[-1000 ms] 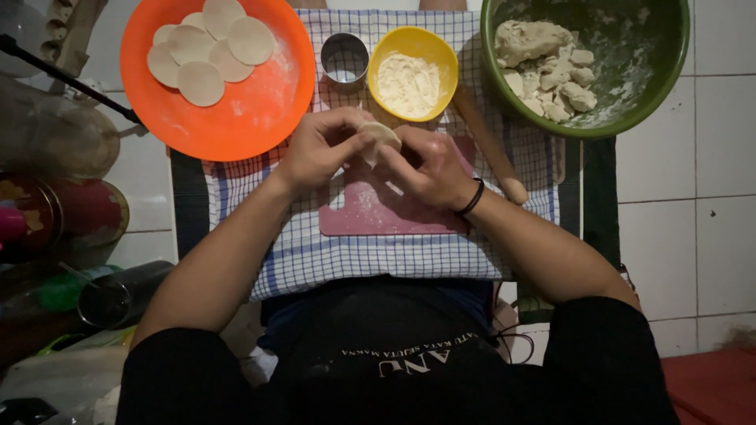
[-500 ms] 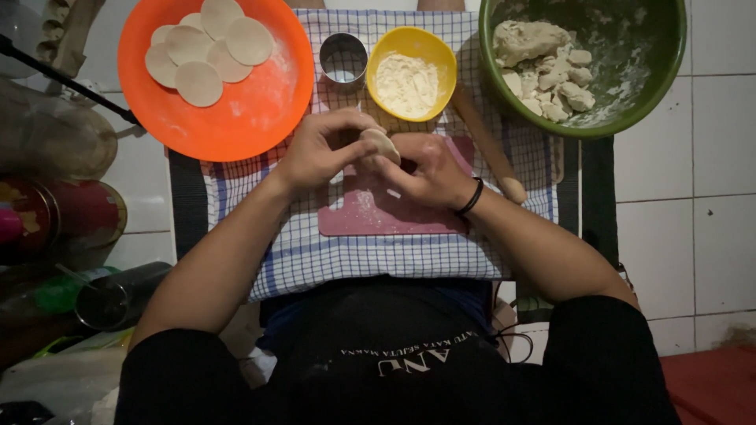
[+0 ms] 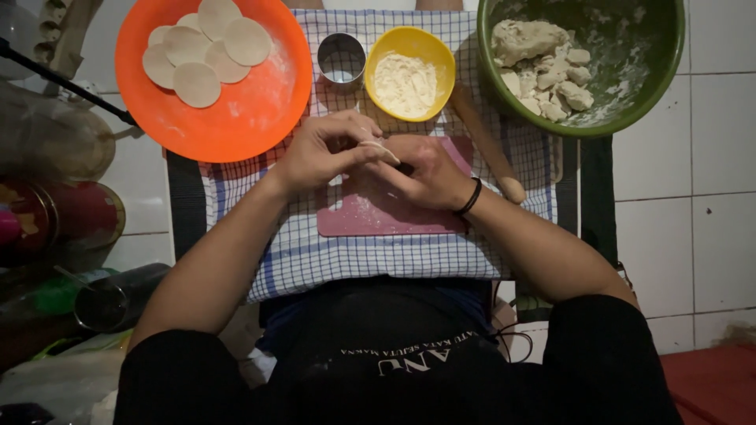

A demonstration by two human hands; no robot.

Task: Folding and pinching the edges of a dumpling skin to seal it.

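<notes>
Both hands, left hand (image 3: 327,153) and right hand (image 3: 425,169), are meeting fingertip to fingertip, pinching a thin dough piece (image 3: 380,147) together above the pink board (image 3: 378,216).

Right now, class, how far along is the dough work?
Done: five flat rounds lie on the orange plate. In hand: the left hand and right hand pinch one dough piece. Left: dough lumps in the green bowl.

Your checked cloth (image 3: 370,252) carries everything: a pink board (image 3: 378,216) at centre, an orange plate (image 3: 236,118) at ten o'clock, a metal ring (image 3: 341,59) and yellow bowl (image 3: 409,47) at twelve (side by side), a green bowl (image 3: 630,94) at two.
</notes>
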